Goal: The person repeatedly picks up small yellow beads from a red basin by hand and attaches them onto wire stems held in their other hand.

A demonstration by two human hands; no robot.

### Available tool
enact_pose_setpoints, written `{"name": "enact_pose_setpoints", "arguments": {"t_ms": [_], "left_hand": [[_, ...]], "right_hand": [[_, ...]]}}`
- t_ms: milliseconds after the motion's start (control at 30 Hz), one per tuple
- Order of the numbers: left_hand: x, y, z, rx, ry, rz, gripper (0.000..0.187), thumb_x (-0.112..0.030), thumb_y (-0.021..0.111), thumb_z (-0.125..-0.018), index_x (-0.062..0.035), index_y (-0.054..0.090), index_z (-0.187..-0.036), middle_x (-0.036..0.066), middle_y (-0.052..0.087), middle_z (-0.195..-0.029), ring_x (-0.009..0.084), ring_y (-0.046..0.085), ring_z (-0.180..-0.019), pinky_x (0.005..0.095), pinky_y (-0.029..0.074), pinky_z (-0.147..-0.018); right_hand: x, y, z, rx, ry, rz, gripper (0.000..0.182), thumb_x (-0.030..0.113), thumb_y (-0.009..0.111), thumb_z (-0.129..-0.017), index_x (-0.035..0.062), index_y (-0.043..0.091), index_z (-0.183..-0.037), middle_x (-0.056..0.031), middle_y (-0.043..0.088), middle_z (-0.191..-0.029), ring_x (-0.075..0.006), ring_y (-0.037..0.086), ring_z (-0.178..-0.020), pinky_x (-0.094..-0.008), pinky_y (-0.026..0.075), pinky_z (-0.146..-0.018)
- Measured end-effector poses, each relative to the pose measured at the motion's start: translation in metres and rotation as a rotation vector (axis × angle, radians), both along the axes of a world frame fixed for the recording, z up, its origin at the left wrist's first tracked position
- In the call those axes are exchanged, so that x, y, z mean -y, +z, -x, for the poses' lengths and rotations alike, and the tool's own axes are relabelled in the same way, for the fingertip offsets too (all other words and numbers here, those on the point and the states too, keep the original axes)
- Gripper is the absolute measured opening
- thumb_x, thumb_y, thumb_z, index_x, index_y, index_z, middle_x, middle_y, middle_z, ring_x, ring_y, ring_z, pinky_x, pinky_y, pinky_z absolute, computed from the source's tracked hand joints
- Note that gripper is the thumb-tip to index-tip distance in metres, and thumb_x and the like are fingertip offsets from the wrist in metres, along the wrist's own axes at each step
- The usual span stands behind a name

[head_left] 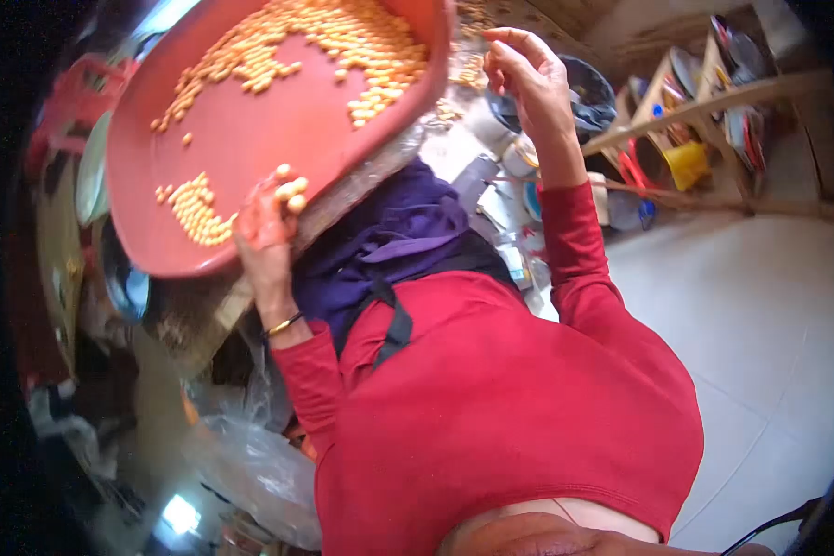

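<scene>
A large red plastic tub (250, 148) is tilted in front of me, with many small yellow-orange dough-like balls (343, 37) spread along its far side. A smaller cluster of balls (197, 211) lies near its left front corner. Inside the near rim, my left hand (267, 218) is cupped, with several paler balls (292, 190) resting at its fingers. My right hand (530, 79) is raised just beyond the tub's right edge, its fingers curled in and thumb near the fingertips. Whether anything sits between those fingers is too small to see.
More balls (449, 113) lie on a surface right of the tub. A dark lined bucket (588, 93) and a wooden rack (713, 107) with mixed items stand at the right. Purple cloth (389, 222) covers my lap; clear plastic bags (255, 468) lie lower left.
</scene>
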State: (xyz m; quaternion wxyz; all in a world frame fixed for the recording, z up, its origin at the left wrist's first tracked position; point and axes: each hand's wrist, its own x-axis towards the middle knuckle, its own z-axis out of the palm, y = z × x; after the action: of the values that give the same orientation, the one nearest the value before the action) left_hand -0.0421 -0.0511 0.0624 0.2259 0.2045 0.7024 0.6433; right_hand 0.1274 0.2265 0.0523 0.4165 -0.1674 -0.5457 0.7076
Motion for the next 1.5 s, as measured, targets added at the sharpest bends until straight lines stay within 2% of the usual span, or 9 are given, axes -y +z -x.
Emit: {"name": "enact_pose_setpoints", "arguments": {"t_ms": [267,467,600,800,933,1133,1300,1433,1500], "left_hand": [[0.027,-0.004,0.036,-0.001,-0.003,-0.079,0.028,-0.021,0.050,-0.096,-0.0030,0.062,-0.114,0.006,0.068,-0.098,0.0041,0.055,-0.067,0.0108,0.037,-0.052],[0.030,0.006,0.035,-0.011,0.015,-0.045,0.030,-0.020,0.052,-0.094,-0.0024,0.061,-0.116,0.006,0.067,-0.100,0.0042,0.055,-0.070,0.0104,0.040,-0.055],[0.033,0.010,0.033,-0.009,0.031,-0.018,0.031,-0.020,0.053,-0.092,-0.0021,0.061,-0.116,0.005,0.067,-0.100,0.0042,0.055,-0.071,0.0104,0.040,-0.058],[0.039,0.002,0.042,0.006,-0.003,-0.012,0.032,-0.020,0.053,-0.092,-0.0017,0.061,-0.116,0.005,0.067,-0.100,0.0045,0.055,-0.072,0.0108,0.041,-0.060],[0.040,0.002,0.041,0.022,0.008,-0.003,0.031,-0.020,0.052,-0.093,-0.0015,0.062,-0.115,0.005,0.066,-0.101,0.0049,0.054,-0.072,0.0114,0.042,-0.061],[0.041,0.003,0.039,0.015,0.020,0.011,0.030,-0.019,0.052,-0.093,-0.0014,0.062,-0.114,0.005,0.066,-0.102,0.0057,0.055,-0.073,0.0121,0.043,-0.062],[0.041,-0.003,0.035,0.010,-0.020,-0.050,0.029,-0.020,0.051,-0.095,-0.0015,0.061,-0.115,0.006,0.065,-0.106,0.0074,0.058,-0.077,0.0136,0.045,-0.064],[0.027,-0.001,0.015,-0.054,-0.022,0.062,0.029,-0.021,0.050,-0.096,-0.0012,0.061,-0.115,0.008,0.066,-0.105,0.0093,0.059,-0.078,0.0162,0.047,-0.065],[0.018,-0.006,0.002,-0.064,0.035,-0.034,0.029,-0.019,0.048,-0.097,-0.0006,0.061,-0.114,0.009,0.067,-0.102,0.0105,0.060,-0.077,0.0173,0.047,-0.063]], "right_hand": [[-0.054,-0.089,-0.062,0.489,-0.517,-0.089,0.017,0.012,0.058,-0.089,-0.0002,0.064,-0.100,-0.0051,0.062,-0.071,-0.0084,0.056,-0.061,-0.0167,0.042,-0.054],[-0.076,-0.148,-0.104,0.664,-0.604,-0.069,0.019,0.014,0.058,-0.082,0.0005,0.067,-0.093,-0.0073,0.067,-0.073,-0.0155,0.062,-0.059,-0.0257,0.049,-0.055],[-0.083,-0.157,-0.103,0.906,-0.634,-0.430,0.023,0.014,0.057,-0.077,0.0012,0.068,-0.092,-0.0083,0.070,-0.081,-0.0229,0.066,-0.069,-0.0310,0.052,-0.063],[-0.156,-0.166,-0.104,0.963,-0.613,-0.387,0.024,0.008,0.055,-0.077,0.0004,0.069,-0.095,-0.0084,0.069,-0.088,-0.0176,0.063,-0.073,-0.0258,0.050,-0.067],[-0.191,-0.178,-0.103,0.854,-0.851,-0.794,0.025,0.009,0.056,-0.069,0.0044,0.073,-0.088,-0.0101,0.071,-0.095,-0.0269,0.066,-0.079,-0.0308,0.053,-0.071],[-0.204,-0.170,-0.101,0.766,-0.852,-0.838,0.028,0.007,0.056,-0.068,0.0051,0.073,-0.090,-0.0106,0.071,-0.092,-0.0275,0.066,-0.074,-0.0313,0.053,-0.069],[-0.188,-0.144,-0.105,0.941,-0.704,-0.453,0.030,0.006,0.052,-0.077,0.0012,0.069,-0.102,-0.0107,0.066,-0.111,-0.0203,0.065,-0.074,-0.0260,0.051,-0.066],[-0.153,-0.125,-0.087,0.513,-0.530,-0.063,0.025,0.014,0.061,-0.084,0.0046,0.067,-0.107,-0.0087,0.067,-0.080,-0.0115,0.062,-0.065,-0.0222,0.045,-0.047],[-0.118,-0.093,-0.069,0.419,-0.469,0.007,0.020,0.012,0.060,-0.088,0.0034,0.066,-0.105,-0.0060,0.066,-0.079,-0.0094,0.059,-0.063,-0.0199,0.044,-0.049]]}}
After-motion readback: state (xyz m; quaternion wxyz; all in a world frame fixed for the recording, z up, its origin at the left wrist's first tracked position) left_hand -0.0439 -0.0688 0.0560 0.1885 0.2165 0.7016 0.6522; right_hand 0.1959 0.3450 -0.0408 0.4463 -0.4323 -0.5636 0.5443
